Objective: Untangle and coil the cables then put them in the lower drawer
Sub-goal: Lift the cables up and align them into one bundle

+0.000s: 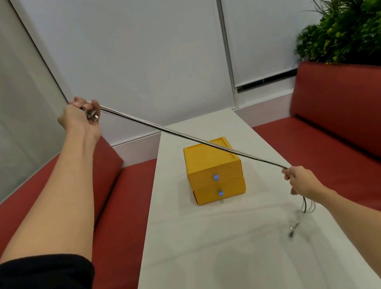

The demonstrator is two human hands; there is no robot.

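A grey braided cable stretches taut in the air between both hands, running diagonally over the yellow drawer box. My left hand is raised high at the left and grips one end with its metal plug. My right hand is low at the right and grips the cable; the other plug end dangles below it over the table. The box stands mid-table with two stacked drawers, both closed; the lower drawer has a small blue tab.
A long white table runs away from me between two red benches. A green plant sits behind the right bench. White blinds and a glass wall close the far side.
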